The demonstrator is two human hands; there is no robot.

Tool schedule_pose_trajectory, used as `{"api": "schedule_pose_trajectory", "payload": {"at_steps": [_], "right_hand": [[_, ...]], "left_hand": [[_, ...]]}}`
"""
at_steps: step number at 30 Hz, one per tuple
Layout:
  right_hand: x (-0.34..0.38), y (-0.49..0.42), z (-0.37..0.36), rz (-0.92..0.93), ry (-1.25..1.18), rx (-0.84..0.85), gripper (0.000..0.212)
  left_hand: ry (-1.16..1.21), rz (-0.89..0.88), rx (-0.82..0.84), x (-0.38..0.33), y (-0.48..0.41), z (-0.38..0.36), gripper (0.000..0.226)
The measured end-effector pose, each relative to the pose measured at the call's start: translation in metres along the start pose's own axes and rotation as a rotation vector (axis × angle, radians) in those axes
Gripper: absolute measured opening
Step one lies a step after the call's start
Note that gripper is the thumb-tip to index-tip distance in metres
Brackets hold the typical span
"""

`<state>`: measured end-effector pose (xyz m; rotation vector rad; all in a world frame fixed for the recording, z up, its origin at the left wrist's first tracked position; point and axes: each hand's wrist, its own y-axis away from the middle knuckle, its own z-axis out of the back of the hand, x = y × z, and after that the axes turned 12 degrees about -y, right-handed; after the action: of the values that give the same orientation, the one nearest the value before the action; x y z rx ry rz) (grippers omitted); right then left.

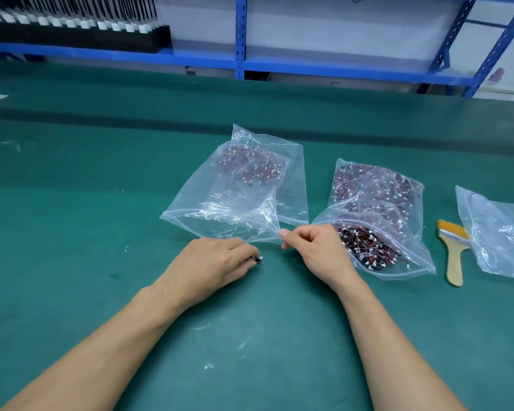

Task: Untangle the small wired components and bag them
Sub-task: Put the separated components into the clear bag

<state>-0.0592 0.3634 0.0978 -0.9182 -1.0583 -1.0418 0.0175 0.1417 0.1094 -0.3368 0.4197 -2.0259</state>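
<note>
**Now: bag corner pinched, one part at your left fingertips**

Around you, the green table (72, 203) carries several plastic bags. To the right of your right hand lies an open bag (404, 262) packed with red-and-black wired parts (365, 244), its mouth towards you and touching your wrist. Just beyond it sits a pile of filled bags (377, 185). Further right, a brush (454, 256) with yellow bristles lies flat, handle towards you, and beside it is a crumpled clear bag (499, 232) cut off by the frame edge. Along the far side runs blue shelving (241, 40), with a black rack (101, 37) of white-tipped pieces at the far left.

Your right hand (318, 250) has its fingers curled, thumb and forefinger pinching the near right corner of the clear zip bag (220, 200) at centre and lifting it slightly. That bag holds a cluster of bagged parts (250, 166) at its far end; a second clear bag lies partly under it.

Your left hand (211, 262) rests palm down on the table, fingers curled, gripping one small wired component (258, 260) that pokes out at the fingertips. The component sits just near of the bag's mouth, close to the pinched corner, between your two hands.
</note>
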Motion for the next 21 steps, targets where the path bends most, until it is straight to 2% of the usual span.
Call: {"api": "schedule_pose_trajectory", "payload": {"at_steps": [3,11,15,18,21], "right_hand": [[0.001,0.001,-0.001,-0.001,-0.002,0.001,0.034],[0.006,0.003,-0.001,-0.001,-0.006,0.004,0.034],[0.006,0.003,-0.003,0.003,-0.005,0.006,0.035],[0.006,0.002,-0.003,0.006,0.033,0.010,0.032],[0.009,0.002,-0.003,0.054,0.023,0.035,0.014]], "left_hand": [[0.000,0.020,-0.037,0.006,0.003,-0.001,0.015],[0.153,0.064,-0.057,0.015,0.007,-0.008,0.003],[0.326,0.224,-0.127,0.007,0.005,-0.002,0.008],[0.485,0.280,-0.227,-0.012,-0.010,0.013,0.009],[0.601,0.248,-0.237,-0.042,-0.044,0.029,0.011]]}}
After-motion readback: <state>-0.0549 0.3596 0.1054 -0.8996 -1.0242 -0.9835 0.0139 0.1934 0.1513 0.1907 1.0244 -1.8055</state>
